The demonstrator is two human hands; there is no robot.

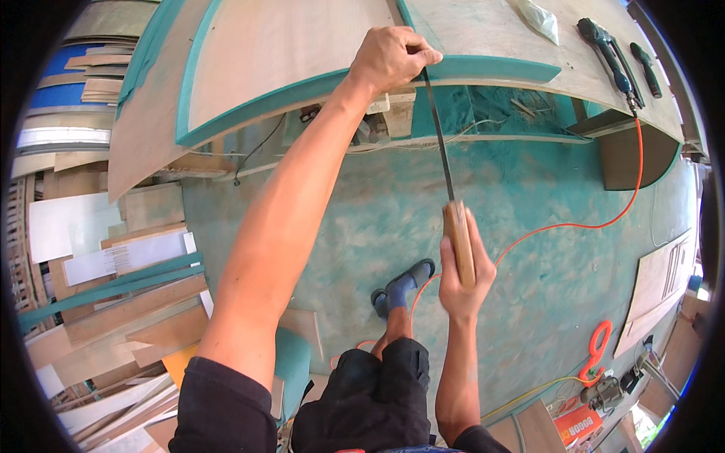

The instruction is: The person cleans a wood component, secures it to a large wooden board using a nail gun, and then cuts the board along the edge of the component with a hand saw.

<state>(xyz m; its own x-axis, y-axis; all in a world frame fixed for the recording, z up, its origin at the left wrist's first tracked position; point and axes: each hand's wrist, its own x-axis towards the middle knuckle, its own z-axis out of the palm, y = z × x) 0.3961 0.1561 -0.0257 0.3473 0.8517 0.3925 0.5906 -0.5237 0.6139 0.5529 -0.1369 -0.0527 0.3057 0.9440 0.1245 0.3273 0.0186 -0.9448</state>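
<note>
A long, narrow file (440, 140) with a dark blade and a wooden handle spans the space between my two hands. My right hand (463, 283) is wrapped around the handle, lower right of centre. At the far end of the blade my left hand (390, 57) is closed, with the tip hidden under its fingers. That hand is over the teal-edged wooden frame (495, 69), where the blade crosses the frame's near edge. Whether the blade touches the edge, I cannot tell. The frame lies on a pale wooden panel (483, 30).
A nail gun (606, 57) with an orange air hose (570, 225) rests at the panel's right, beside a dark-handled tool (646, 69). A plastic bag (538, 20) lies at the top. Stacked boards (113, 317) line the left side. My sandaled foot (411, 275) stands on the teal-stained floor (362, 219).
</note>
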